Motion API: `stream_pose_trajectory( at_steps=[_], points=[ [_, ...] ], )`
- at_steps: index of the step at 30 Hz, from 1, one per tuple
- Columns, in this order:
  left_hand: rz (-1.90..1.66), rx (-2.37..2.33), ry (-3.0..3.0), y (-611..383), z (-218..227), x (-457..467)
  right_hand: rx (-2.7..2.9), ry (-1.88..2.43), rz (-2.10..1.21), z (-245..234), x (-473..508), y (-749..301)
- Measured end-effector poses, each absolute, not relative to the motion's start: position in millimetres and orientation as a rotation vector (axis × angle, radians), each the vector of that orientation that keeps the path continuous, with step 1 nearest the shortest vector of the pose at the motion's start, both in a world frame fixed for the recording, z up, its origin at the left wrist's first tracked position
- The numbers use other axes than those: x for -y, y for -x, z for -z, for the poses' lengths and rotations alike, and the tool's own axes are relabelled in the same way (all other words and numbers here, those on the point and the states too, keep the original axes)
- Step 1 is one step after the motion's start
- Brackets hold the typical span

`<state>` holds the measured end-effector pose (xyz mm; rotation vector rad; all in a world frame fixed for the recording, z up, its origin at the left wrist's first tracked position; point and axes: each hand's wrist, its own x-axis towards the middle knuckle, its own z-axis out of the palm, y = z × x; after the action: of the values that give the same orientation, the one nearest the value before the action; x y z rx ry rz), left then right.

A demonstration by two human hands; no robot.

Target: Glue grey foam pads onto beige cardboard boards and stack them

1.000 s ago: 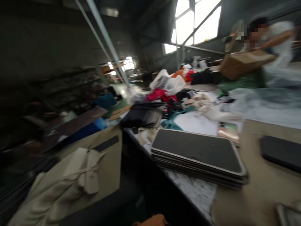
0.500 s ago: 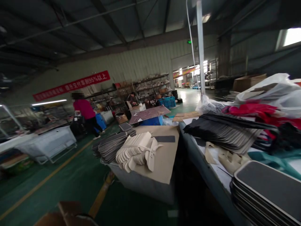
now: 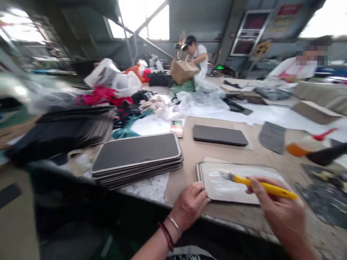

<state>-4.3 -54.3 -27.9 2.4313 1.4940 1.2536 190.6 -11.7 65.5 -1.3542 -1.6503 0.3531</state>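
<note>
Head view: the right hand (image 3: 282, 213) is clamping its grip on a yellow brush (image 3: 261, 185), with the bristles touching the pale panel (image 3: 233, 189) at six o'clock on the bench (image 3: 189, 151). The left hand (image 3: 189, 205) is steadying the panel's nine o'clock edge (I cannot tell its grip). Even strokes over a pinned panel are probably serving best.

Bare tabletop (image 3: 189, 157) between panel stack (image 3: 137, 155) and pale board (image 3: 230, 186); blurred clutter (image 3: 322, 154), perhaps tools, blocks right.

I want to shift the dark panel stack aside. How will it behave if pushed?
The stack lies fanned at its edges, so it would likely shear apart. It looks flat and stiff, probably heavy as a whole.
</note>
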Motion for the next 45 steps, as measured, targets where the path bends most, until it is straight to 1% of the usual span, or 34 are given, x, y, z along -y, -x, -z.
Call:
stream_pose_trajectory(
  at_steps=[6,10,12,16,21,28,32,35,41,45],
  points=[
    [-1.297,-1.422,-2.435,16.9,36.8,54.2,1.622,1.191,-0.583,-40.8,9.8,-162.3],
    [-1.355,-1.414,-2.488,15.0,36.4,53.7,1.742,1.100,-0.634,-35.0,28.2,-159.2],
    [-1.397,-1.392,-2.514,14.1,37.2,51.9,1.745,1.143,-0.634,-35.2,37.6,-171.5],
    [-1.420,-1.343,-2.522,16.0,39.8,49.2,1.580,1.389,-0.550,-35.5,43.1,-220.5],
    [-1.405,-1.318,-2.537,17.3,38.5,47.6,1.362,1.665,-0.293,-32.7,30.1,-292.2],
    [-1.382,-1.301,-2.572,21.1,40.4,46.8,1.375,1.770,-0.080,-30.9,19.8,-329.0],
    [-1.326,-1.241,-2.636,26.5,47.1,46.3,1.449,1.726,0.027,-33.5,12.5,-332.2],
    [-1.303,-1.251,-2.668,28.4,48.3,44.6,1.483,1.671,0.026,-35.2,-2.0,-329.9],
    [-1.267,-1.283,-2.682,28.9,46.1,43.6,1.492,1.645,-0.128,-33.6,-41.7,-324.8],
    [-1.305,-1.276,-2.620,26.2,43.7,45.2,1.469,1.700,-0.095,-42.7,-36.0,-323.5]
  ],
)
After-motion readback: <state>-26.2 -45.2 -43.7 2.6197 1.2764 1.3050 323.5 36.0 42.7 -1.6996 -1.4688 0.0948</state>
